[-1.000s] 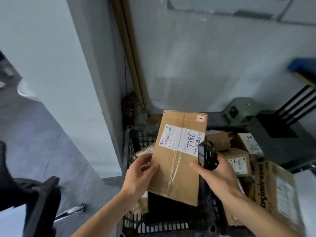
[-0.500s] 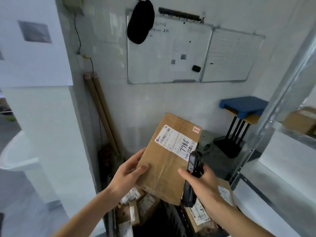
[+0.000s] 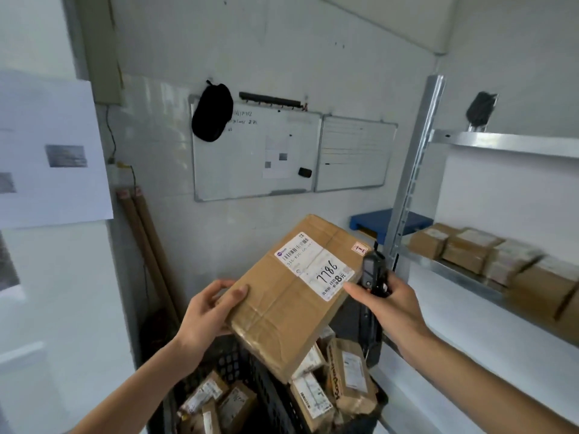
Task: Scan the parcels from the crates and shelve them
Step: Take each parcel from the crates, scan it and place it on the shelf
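A brown cardboard parcel (image 3: 288, 296) with a white label marked 7786 is held tilted above the crates. My left hand (image 3: 208, 311) grips its near left corner, thumb on top. My right hand (image 3: 388, 305) holds a black handheld scanner (image 3: 374, 274) against the parcel's right edge, with the thumb touching the label's corner. Below, black plastic crates (image 3: 250, 368) hold several smaller parcels (image 3: 347, 377). A metal shelf (image 3: 470, 274) on the right carries a row of boxed parcels (image 3: 476, 252).
The shelf's upright post (image 3: 410, 170) stands just right of the scanner. Two whiteboards (image 3: 257, 151) hang on the wall ahead, a black cap (image 3: 211, 112) over one. Cardboard tubes (image 3: 147, 245) lean in the corner. A blue stool (image 3: 369, 219) sits behind the post.
The view has swung up and to the right, from the crates to the wall and shelf. The parcel rose and tilted with both hands still on it, and the shelf's parcels came into sight.
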Demonstrator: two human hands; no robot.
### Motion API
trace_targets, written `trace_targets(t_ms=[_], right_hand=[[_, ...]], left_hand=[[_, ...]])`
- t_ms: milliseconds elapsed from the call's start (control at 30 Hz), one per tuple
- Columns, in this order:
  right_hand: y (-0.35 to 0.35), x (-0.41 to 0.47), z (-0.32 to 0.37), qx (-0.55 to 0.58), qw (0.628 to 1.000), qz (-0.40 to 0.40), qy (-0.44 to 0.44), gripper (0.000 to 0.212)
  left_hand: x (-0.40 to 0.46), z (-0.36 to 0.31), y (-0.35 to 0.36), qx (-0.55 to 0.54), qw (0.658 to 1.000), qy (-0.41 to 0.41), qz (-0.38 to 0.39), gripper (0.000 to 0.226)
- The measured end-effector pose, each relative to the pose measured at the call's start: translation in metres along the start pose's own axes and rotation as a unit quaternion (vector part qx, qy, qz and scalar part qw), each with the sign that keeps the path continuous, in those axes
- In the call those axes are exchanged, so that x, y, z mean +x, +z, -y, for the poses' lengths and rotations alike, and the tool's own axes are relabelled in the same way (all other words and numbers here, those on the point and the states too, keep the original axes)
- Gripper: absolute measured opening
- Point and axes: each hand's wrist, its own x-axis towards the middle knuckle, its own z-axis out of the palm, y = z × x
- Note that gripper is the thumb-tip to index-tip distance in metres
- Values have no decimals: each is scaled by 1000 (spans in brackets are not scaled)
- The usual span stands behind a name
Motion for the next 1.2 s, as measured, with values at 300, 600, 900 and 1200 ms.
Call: trace_targets(t_ms=[300,600,900,1200], right_hand=[[-99,-15,-6,-7,1000,-21,-7,40],[-185,-50,-42,-9,998,-64,23,43],[-261,-74,-65,-16,993,-112,38,41],[-303,-106,-78,-38,986,-153,57,41]], left_hand=[[-23,-11,81,21,997,28,-70,43],[-43,0,183,25,971,-79,-224,73],[-66,8,268,17,969,-66,-236,65],[-90,20,312,26,987,-61,-147,61]])
